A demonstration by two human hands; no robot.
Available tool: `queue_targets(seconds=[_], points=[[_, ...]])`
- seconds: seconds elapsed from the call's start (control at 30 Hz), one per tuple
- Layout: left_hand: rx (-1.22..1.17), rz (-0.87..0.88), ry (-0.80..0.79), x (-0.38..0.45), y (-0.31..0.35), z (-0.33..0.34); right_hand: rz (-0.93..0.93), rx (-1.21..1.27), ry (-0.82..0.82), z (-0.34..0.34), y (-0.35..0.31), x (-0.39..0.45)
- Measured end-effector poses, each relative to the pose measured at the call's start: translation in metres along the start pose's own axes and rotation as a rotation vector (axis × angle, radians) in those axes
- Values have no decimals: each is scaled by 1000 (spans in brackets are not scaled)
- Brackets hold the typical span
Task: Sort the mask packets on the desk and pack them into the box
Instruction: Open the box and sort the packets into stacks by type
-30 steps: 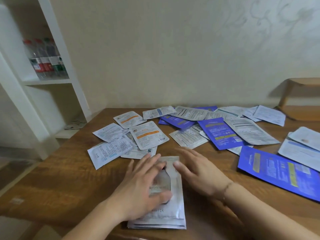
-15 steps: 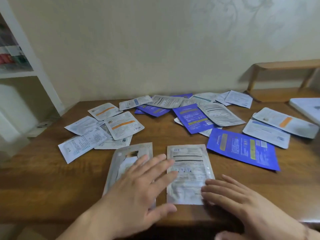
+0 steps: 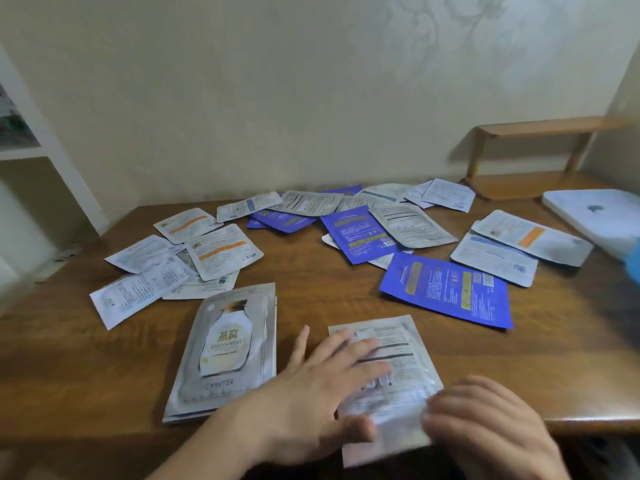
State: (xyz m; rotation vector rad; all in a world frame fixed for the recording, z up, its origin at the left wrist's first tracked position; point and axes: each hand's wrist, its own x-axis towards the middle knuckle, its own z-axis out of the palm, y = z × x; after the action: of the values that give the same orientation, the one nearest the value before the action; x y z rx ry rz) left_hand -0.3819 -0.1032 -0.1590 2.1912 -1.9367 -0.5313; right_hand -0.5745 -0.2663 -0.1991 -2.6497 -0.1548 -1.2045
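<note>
Head view: the left hand [image 3: 322, 386] is laid flat, fingers straight and spread, on a silver back-side packet [image 3: 388, 382] at the near edge of the wooden counter [image 3: 69, 358]. The right hand [image 3: 485, 424] is blurred at that packet's right edge; whether its grip is closed on the packet cannot be told. Just left, a neat stack of silver packets [image 3: 228, 351] is seen, bottle print up. Further back, white packets [image 3: 166, 258] and blue packets [image 3: 446, 289] are scattered loose. A white box [image 3: 595, 216] is seen at far right.
</note>
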Motion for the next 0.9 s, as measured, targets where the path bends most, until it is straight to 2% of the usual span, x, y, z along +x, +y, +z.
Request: queue_targets(seconds=[0.1,0.17,0.23,0.37,0.47,0.57,0.7,0.8,0.9], points=[[-386,-6,264,2,-2,9,267,170,202,-17,3,63],[-757,-144,468,6,3,8,462,257,228,-25,14,112],[-1067,-206,557,17,13,0,569,282,174,-23,33,151],[-1186,-325,663,38,26,1,837,490,-27,1,71,186],[-1288,-329,670,38,26,3,939,548,-81,10,82,184],[-1259,-311,750,23,28,-2,994,641,-81,11,80,185],[-938,-371,893,-26,16,-16,968,791,-117,27,55,207],[-865,-427,948,-73,-10,-16,914,819,-184,64,26,228],[-660,-536,1038,-108,-35,-6,843,744,-271,106,0,240]])
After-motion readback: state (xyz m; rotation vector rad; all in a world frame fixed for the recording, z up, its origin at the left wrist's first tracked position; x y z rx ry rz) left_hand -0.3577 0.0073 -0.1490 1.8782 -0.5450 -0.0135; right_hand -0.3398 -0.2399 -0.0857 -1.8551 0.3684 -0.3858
